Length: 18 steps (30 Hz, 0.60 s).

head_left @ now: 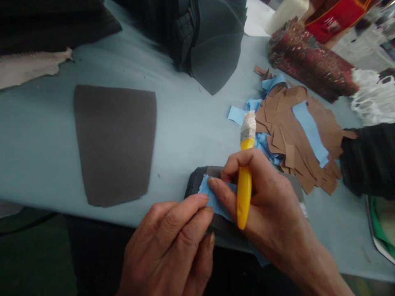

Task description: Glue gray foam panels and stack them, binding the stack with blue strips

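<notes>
A yellow-handled brush with white-coated bristles is held in my right hand, bristles pointing away from me. The thumb of that hand also presses on a light blue strip, which lies over a dark grey piece at the table's near edge. My left hand has its fingers close together, with the fingertips on the strip's left end. Whether they pinch the strip or only press it is hard to see.
A dark grey cut panel lies on the left of the table. Brown strips are heaped at the right, with blue scraps among them. Dark stacked pieces and a red patterned roll stand farther back.
</notes>
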Motion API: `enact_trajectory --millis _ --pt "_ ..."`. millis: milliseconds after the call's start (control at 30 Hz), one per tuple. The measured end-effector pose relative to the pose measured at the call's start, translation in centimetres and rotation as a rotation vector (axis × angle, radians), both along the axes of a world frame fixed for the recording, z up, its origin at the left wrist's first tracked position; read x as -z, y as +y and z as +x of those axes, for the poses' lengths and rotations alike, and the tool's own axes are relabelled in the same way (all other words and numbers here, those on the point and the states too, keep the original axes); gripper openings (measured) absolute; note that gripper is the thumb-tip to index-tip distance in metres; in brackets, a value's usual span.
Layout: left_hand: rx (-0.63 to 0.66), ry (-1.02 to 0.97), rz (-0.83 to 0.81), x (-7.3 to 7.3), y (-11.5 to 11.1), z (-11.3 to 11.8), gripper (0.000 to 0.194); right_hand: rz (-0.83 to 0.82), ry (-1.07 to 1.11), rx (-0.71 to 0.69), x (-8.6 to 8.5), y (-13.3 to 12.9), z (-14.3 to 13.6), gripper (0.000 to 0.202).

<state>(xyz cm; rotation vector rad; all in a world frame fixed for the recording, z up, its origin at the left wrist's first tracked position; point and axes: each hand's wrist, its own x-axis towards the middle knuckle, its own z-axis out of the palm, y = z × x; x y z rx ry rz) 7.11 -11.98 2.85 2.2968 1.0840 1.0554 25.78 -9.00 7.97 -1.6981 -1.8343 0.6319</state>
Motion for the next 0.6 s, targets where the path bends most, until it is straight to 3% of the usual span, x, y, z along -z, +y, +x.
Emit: enact_trajectory --millis 600 --pt "-0.001 0.006 -0.011 0.32 -0.18 -0.13 0.025 0.039 -0.028 0.043 0.07 0.07 -0.36 0.021"
